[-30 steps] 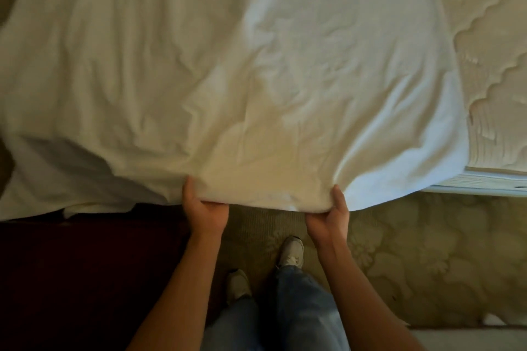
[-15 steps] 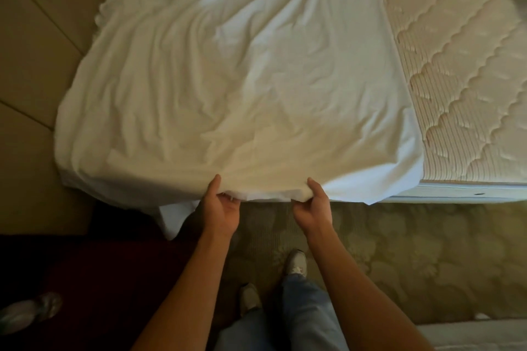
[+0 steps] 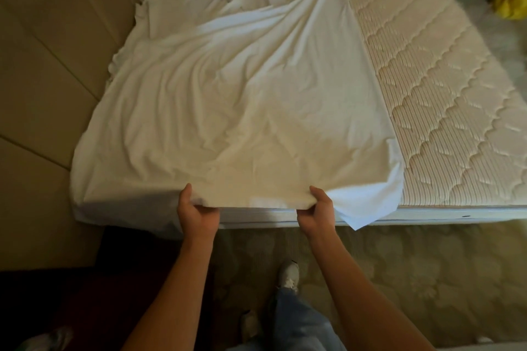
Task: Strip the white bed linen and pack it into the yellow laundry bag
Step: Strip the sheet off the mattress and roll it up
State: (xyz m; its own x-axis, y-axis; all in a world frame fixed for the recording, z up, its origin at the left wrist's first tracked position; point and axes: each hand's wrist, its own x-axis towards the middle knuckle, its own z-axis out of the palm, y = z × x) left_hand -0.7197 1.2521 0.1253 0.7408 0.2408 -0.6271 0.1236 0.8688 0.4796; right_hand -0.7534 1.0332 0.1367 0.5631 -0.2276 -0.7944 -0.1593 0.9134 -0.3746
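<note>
White bed sheet point(image 3: 242, 111) is found spread over the left portion of the quilted mattress point(image 3: 445, 111), wrinkled, with a bunched heap toward the far end. The sheet's right border has been drawn back, so that the right portion of the mattress is left bare. One loose corner of the sheet is seen hanging over the near edge of the mattress, and the sheet's left side is draped down the mattress's left flank.

The near hem of the sheet is gripped at the mattress's near edge by both hands. The left hand point(image 3: 198, 212) is closed on the hem with the thumb laid on top and the fingers curled beneath. The right hand point(image 3: 316, 212) is closed on the same hem in like manner, apart from the left.

The step in hand is judged to be the stripping of the sheet; packing has not been begun. A yellow laundry bag point(image 3: 512, 0) is partly visible beyond the mattress's far right corner, well apart from the hands. Patterned carpet point(image 3: 399, 279) is noted in front of the mattress, where the person's shoes and jeans are seen.

For the next move, the sheet would need to be pulled or gathered toward the near edge until the left side and far end are freed. A snag at the far end is considered possible, as that end's state cannot be determined.
</note>
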